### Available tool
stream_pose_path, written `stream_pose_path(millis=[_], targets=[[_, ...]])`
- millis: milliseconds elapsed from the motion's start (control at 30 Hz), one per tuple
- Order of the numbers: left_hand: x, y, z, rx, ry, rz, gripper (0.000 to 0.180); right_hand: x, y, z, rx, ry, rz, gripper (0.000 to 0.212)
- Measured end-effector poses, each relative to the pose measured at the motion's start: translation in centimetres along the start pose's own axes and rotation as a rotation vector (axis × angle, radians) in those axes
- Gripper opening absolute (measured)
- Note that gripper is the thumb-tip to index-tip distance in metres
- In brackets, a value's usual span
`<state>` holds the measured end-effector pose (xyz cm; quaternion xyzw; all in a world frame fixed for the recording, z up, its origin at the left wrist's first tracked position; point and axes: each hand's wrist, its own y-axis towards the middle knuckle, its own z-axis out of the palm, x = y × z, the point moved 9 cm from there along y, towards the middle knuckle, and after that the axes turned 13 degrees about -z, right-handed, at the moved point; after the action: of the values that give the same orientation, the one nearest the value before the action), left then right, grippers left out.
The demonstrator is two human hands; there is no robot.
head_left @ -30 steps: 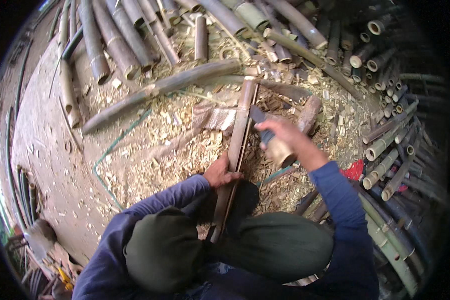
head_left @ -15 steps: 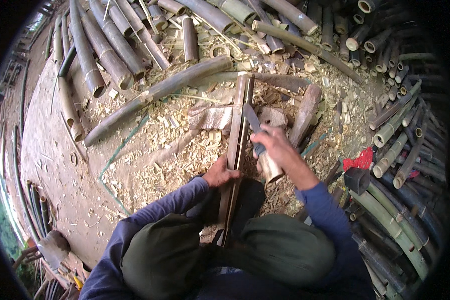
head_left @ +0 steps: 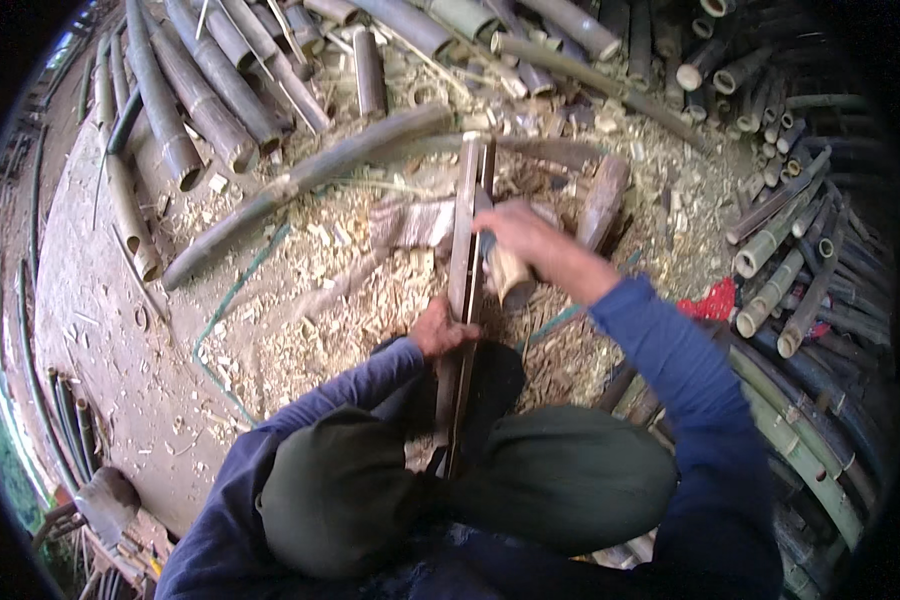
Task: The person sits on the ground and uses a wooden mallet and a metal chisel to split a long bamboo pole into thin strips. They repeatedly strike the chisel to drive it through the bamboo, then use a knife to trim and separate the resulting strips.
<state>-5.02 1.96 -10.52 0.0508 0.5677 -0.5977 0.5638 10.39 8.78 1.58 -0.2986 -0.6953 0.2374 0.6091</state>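
Between my knees stands a split length of bamboo (head_left: 460, 240), brown, with a long gap down its right side. My left hand (head_left: 438, 328) is closed around it at its middle, thumb across the front. A knife with a thick pale handle (head_left: 511, 278) is gripped in my right hand (head_left: 535, 243), just right of the bamboo's upper part. Its dark blade (head_left: 484, 199) lies at the bamboo's right edge, partly hidden; whether it is cutting in, I cannot tell. Behind the bamboo lies a rough wooden block (head_left: 408, 223).
Wood shavings (head_left: 355, 300) cover the ground. A curved bamboo pole (head_left: 300, 185) lies beyond the block, and a short log (head_left: 604, 200) to its right. Bamboo poles (head_left: 210, 90) fill the far left; stacked bamboo (head_left: 770, 255) lines the right, near a red cloth (head_left: 710, 302).
My right hand has moved up and left with the knife, bringing the blade to the bamboo's edge. My left hand keeps its hold on the bamboo.
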Motion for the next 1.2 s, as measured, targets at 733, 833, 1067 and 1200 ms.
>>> stream_pose_path(millis=[733, 833, 1067, 1200], targets=[[0.1, -1.3, 0.6, -0.153, 0.015, 0.018, 0.074, -6.2, -6.6, 0.6, -0.215, 0.649, -0.385, 0.047], [2.2, -0.6, -0.4, -0.199, 0.122, -0.015, 0.077, -5.1, -6.6, 0.9, -0.195, 0.738, -0.357, 0.046], [1.1, -0.7, 0.7, -0.104, -0.019, 0.006, 0.076, -5.7, -5.1, -0.4, -0.207, 0.579, -0.428, 0.047], [0.8, -1.1, 0.3, -0.155, 0.040, 0.017, 0.076, -3.5, -2.1, -2.2, -0.258, 0.553, -0.531, 0.045]])
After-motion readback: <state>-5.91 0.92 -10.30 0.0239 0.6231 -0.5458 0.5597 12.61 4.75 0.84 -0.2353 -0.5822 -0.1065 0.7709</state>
